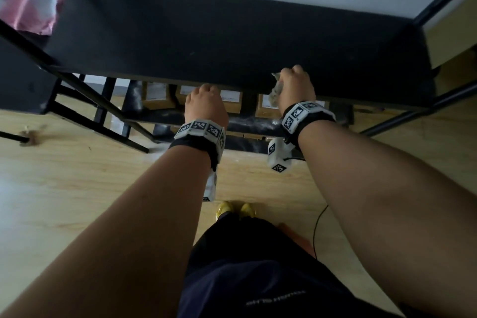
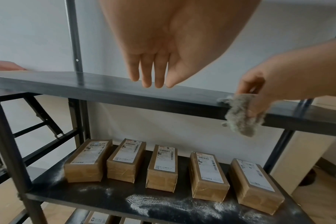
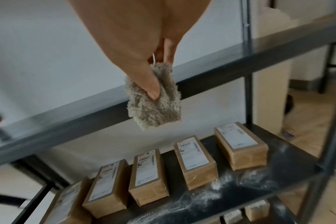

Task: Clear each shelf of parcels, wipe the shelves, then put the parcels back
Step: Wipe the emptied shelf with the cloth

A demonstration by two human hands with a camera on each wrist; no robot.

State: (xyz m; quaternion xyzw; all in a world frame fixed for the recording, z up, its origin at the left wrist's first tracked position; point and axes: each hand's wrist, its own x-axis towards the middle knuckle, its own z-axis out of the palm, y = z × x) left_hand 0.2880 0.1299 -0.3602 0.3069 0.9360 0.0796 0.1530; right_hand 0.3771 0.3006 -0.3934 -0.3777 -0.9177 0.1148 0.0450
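The left hand (image 2: 157,50) is held empty, fingers straight and pointing down, at the front edge of the bare upper shelf (image 1: 206,33). The cloth (image 3: 155,98) is pinched in the right hand (image 1: 295,85) at that same edge, further right. Five parcels (image 2: 163,163) are seen on the dusty shelf (image 2: 163,207) directly below both hands, in a left-to-right row, long axes running front to back; the left hand is judged better placed to lift them.

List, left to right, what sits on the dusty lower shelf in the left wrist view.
first parcel → second parcel → third parcel → fourth parcel → fifth parcel, all on the lower shelf, white dust along its front.
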